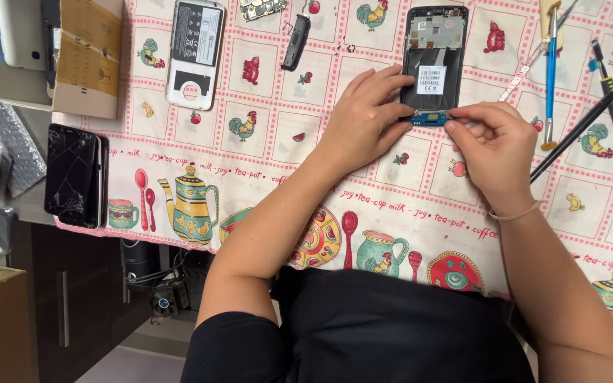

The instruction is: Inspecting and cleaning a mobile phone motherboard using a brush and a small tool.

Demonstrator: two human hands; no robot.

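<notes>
— What covered the tabletop (30,206) where the person sat?

— A pink-and-white checked cloth (271,163) printed with roosters, teapots and fruit, spread across most of it. At the far left stood a cardboard box (88,57), and near it, at the cloth's left edge, lay a phone with a cracked screen (72,176).

— And the opened phone?

— The black phone frame (433,57), stripped of its back, lay face down at the far side, right of centre. A white back cover (195,53) rested well to its left, with a small black part (295,41) between them. Hand tools (590,92), one of them a blue-handled one, were fanned out at the far right.

— What were the hands doing?

— The left hand (363,120) lay curled over the frame's near left corner, fingers bent and pressing at its edge. The right hand (487,145) was pinched closed, thumb and forefinger gripping the small blue circuit board (431,119) at the frame's near end. Whether the left hand also gripped the board could not be told.
</notes>
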